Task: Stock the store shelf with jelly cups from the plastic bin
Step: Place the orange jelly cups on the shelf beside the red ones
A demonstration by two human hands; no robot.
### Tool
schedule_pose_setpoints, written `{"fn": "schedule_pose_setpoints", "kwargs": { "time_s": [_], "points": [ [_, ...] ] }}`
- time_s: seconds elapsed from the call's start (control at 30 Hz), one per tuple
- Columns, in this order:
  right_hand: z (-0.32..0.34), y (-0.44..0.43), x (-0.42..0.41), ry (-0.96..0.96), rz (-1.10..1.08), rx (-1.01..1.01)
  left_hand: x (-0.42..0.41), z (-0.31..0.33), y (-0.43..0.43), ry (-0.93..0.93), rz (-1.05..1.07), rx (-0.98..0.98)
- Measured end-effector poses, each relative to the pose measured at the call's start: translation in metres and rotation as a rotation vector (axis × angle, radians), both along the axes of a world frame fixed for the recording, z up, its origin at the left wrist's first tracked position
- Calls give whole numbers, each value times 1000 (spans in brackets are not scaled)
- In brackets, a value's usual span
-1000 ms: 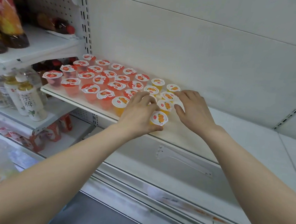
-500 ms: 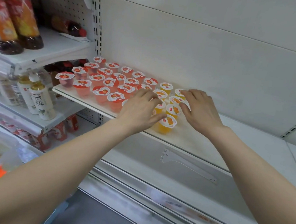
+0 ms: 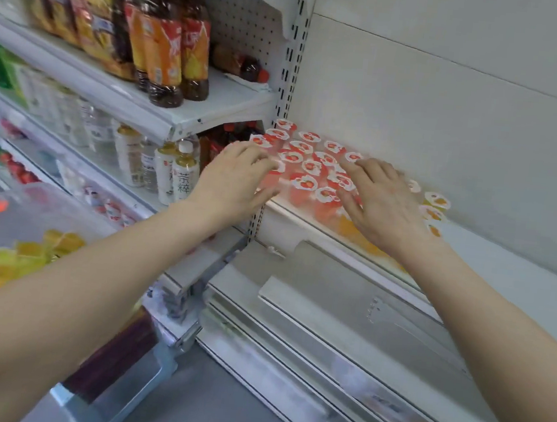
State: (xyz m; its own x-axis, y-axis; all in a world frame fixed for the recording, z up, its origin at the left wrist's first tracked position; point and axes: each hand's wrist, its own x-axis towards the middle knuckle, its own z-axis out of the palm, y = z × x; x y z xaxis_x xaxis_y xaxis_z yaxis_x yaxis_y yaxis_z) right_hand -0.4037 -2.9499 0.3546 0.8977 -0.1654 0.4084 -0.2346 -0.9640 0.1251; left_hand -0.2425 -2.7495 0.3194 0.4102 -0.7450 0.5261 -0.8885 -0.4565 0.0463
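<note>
Jelly cups [image 3: 308, 179] with red lids are being kept in close rows at the left end of the white shelf [image 3: 511, 269], and a few orange ones [image 3: 438, 201] are being shown just to their right, near the back wall. Both hands are being held out over this group. The left hand [image 3: 236, 175] is being laid at the group's left edge with its fingers stretched and only slightly bent, nothing being gripped. The right hand [image 3: 381, 201] is being spread flat over the right part of the red cups, fingers straight, nothing being gripped either. The plastic bin [image 3: 47, 210] is being seen blurred at the lower left, well apart from the hands, with yellow cups [image 3: 25, 253] lying inside. Brown tea bottles [image 3: 163, 47] are being displayed on the neighbouring upper shelf, and white bottles [image 3: 179, 173] below them.
</note>
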Motion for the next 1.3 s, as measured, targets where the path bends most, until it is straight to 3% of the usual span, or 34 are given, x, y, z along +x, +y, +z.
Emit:
{"fn": "schedule_pose_setpoints", "kwargs": {
  "time_s": [0.3, 0.53, 0.77, 1.0, 1.17, 1.3],
  "points": [
    [-53, 143, 93, 31, 243, 54, 73, -50, 174, 84, 205, 46],
    [-137, 246, 150, 152, 412, 189, 95, -128, 309, 337, 455, 89],
    [-205, 294, 199, 518, 503, 327, 103, -197, 367, 588, 632, 127],
    [-268, 338, 273, 1025, 544, 354, 126, -232, 370, 675, 724, 184],
    [-308, 366, 297, 1355, 582, 85, 130, -243, 371, 629, 758, 156],
    [-323, 370, 301, 1413, 625, 74, 133, -247, 372, 642, 773, 172]
  ]
}}
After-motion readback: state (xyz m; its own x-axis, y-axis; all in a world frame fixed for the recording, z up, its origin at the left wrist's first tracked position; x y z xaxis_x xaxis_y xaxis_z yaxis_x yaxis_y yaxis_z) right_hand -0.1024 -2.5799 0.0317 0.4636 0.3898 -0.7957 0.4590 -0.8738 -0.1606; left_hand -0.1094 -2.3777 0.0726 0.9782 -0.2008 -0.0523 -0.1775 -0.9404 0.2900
